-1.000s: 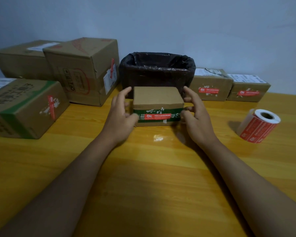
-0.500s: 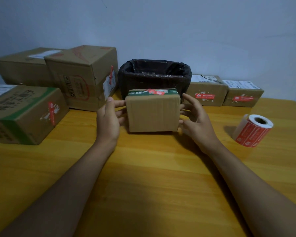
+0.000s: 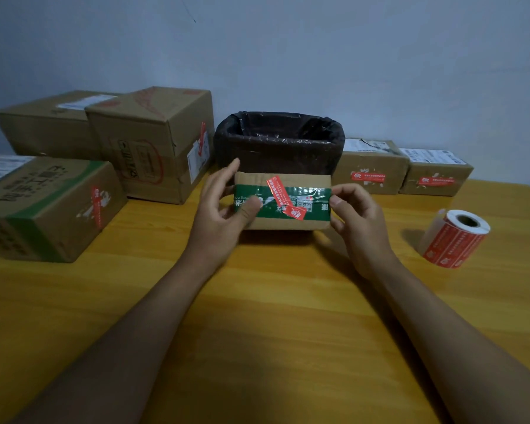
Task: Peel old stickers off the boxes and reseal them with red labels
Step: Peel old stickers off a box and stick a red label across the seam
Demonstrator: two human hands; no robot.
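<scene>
In front of the black bin, on the table, I grip the small box at both ends — left hand, right hand — its old red sticker facing me. Peeling comes next, I judge: a fingernail under its corner.

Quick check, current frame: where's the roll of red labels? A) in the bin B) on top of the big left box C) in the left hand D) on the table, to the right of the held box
D: the roll of red labels lies on the table, right of the small box that the left hand and right hand hold.
</scene>
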